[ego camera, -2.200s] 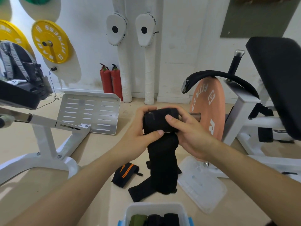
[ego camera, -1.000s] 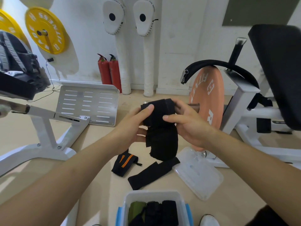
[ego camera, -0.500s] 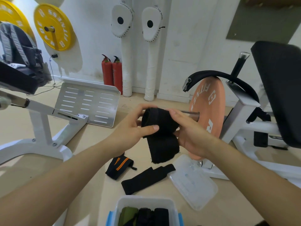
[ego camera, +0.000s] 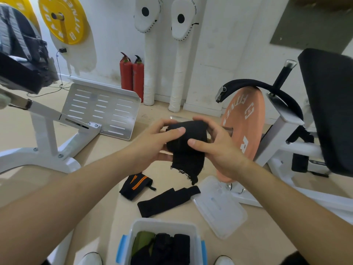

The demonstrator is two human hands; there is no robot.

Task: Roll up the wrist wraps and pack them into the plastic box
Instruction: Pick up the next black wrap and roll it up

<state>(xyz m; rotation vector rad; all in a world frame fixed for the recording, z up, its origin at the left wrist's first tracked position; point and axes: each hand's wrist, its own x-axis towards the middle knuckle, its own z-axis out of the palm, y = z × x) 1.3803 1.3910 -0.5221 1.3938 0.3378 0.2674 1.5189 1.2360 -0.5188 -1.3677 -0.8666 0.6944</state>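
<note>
A black wrist wrap [ego camera: 188,148], mostly rolled, is held in mid-air between both hands, with a short frayed tail hanging below. My left hand [ego camera: 152,144] grips the roll's left end, thumb across the top. My right hand [ego camera: 217,150] grips the right end, thumb on the front. On the floor below lie a flat black wrap [ego camera: 168,200] and a rolled black wrap with orange stripes [ego camera: 136,185]. The clear plastic box [ego camera: 164,224] with blue latches stands at the bottom edge, holding a green roll and black rolls.
The box's clear lid [ego camera: 219,206] lies on the floor to the right. An orange weight plate [ego camera: 244,119] on a white machine stands behind my right hand. A white bench frame [ego camera: 47,142] and metal footplate [ego camera: 103,109] are at the left. Red extinguishers [ego camera: 131,73] stand by the wall.
The hanging tail of the black wrap has grown shorter as the roll in my hands got thicker; the tail no longer reaches the floor. Both hands have kept hold of the roll.
</note>
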